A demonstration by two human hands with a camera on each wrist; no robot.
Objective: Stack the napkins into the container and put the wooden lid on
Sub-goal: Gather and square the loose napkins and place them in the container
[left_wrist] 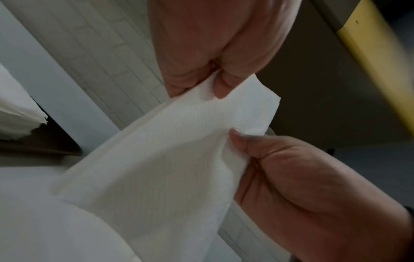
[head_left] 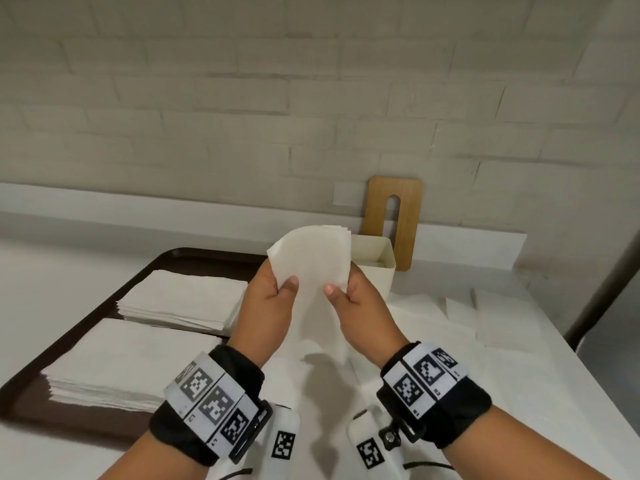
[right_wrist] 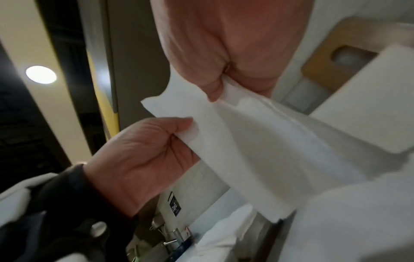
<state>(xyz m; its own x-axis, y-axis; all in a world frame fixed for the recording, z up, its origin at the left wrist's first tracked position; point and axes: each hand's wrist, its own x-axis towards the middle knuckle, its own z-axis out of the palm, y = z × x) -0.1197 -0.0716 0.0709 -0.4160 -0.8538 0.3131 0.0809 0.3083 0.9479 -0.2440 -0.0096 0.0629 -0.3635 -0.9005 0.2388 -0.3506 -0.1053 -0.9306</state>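
Observation:
Both hands hold a small bundle of white napkins [head_left: 310, 258] in the air, fanned at its top edge. My left hand [head_left: 277, 289] pinches its left side, thumb in front. My right hand [head_left: 343, 289] pinches its right side the same way. Just behind the bundle stands the cream container [head_left: 379, 261], open, with napkins inside. The wooden lid [head_left: 408, 216], with a slot in it, leans upright against the wall behind the container. In the left wrist view my left hand [left_wrist: 215, 85] grips the napkins [left_wrist: 168, 150]. In the right wrist view my right hand [right_wrist: 220, 88] grips the napkins [right_wrist: 257, 141].
A dark brown tray [head_left: 162, 261] on the left carries two stacks of white napkins [head_left: 183, 299] [head_left: 121, 362]. Loose napkins [head_left: 495, 317] lie on the white table to the right. A brick wall rises behind, and the table edge runs along the right.

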